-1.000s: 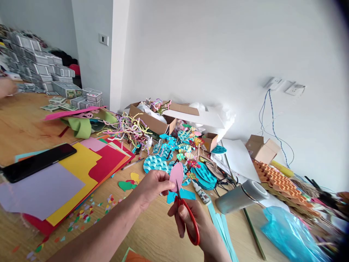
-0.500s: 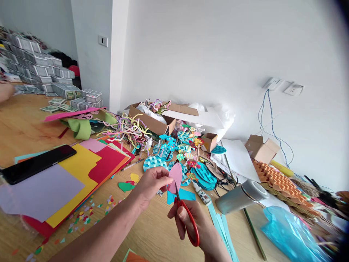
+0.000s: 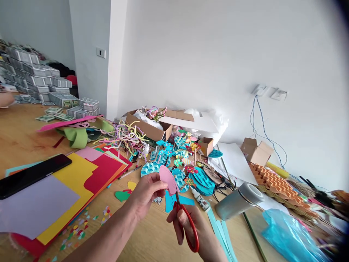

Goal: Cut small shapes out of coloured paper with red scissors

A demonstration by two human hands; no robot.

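Note:
Between the thumb and fingers of my left hand (image 3: 148, 190) is a rounded piece of pink paper (image 3: 167, 178), pinched at its left edge. My right hand (image 3: 188, 225) grips red-handled scissors (image 3: 194, 233), fingers in the loops. The blades point up and away and meet the lower right edge of the pink paper; whether they are fully closed is hard to see. Under the hands lies a blue paper piece (image 3: 188, 201). Green (image 3: 122, 196) and yellow paper cutouts (image 3: 132, 185) lie left of my left hand.
Coloured paper sheets (image 3: 109, 171) with a black phone (image 3: 35, 174) on top lie at left, near paper scraps (image 3: 77, 231). Behind are pipe cleaners (image 3: 128, 134), a cardboard box (image 3: 152, 131) and paper fish decorations (image 3: 191, 170). At right are a glue bottle (image 3: 201, 201) and metal flask (image 3: 237, 202).
The pink paper has turned and tilted to the left in my left hand. The scissor blades now sit at its lower right edge. The camera view has shifted slightly.

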